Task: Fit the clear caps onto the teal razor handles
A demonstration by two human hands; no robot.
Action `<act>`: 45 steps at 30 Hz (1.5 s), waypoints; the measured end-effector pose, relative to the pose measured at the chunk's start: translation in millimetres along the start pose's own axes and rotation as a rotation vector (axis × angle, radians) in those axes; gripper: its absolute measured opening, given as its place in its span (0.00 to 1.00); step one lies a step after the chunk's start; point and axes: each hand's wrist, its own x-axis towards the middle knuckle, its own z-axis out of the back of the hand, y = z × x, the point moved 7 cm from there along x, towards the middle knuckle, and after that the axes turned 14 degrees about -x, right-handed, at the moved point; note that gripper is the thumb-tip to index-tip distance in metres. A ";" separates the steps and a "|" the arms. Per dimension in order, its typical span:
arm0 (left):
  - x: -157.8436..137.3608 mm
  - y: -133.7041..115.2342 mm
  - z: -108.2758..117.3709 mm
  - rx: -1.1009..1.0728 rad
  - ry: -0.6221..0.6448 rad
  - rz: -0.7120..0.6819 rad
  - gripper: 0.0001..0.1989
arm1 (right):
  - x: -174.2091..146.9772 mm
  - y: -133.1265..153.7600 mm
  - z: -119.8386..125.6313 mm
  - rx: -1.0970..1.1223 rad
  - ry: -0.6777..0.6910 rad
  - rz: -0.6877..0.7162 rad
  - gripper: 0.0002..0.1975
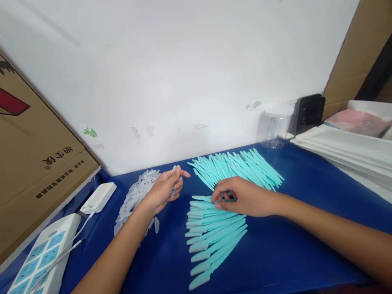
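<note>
My left hand is closed, with small clear plastic blade caps between its fingers and thumb. Beneath and beside it lies a heap of the same translucent caps. My right hand has its thumb and fingers pinched at the top of a fanned row of teal eyebrow razors, seemingly on the uppermost one; its handle is partly hidden by the hand. The blade ends of that row point left and look covered by caps. Behind my right hand is a larger pile of teal razors.
A white power strip with cables and a small white box sit at left beside a big cardboard box. A clear jar stands by the wall. Stacked white trays occupy the right of the blue table.
</note>
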 end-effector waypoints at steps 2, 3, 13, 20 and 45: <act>-0.1 1.3 -0.3 0.002 0.006 0.005 0.23 | 0.4 0.1 0.5 0.006 -0.002 0.015 0.08; -0.3 2.0 -0.7 0.003 0.012 0.009 0.23 | 0.8 -0.5 1.4 0.002 -0.012 0.015 0.08; -2.9 4.9 -8.1 -0.059 0.055 0.062 0.25 | 4.9 -11.3 14.5 -0.251 -0.152 -0.021 0.10; 0.4 11.4 -7.6 -0.179 0.089 0.097 0.20 | 6.2 -40.1 28.1 -0.441 -0.277 -0.145 0.08; -3.9 9.9 -14.1 0.024 0.071 0.059 0.24 | 22.9 -44.5 13.7 -0.762 -0.436 -0.078 0.09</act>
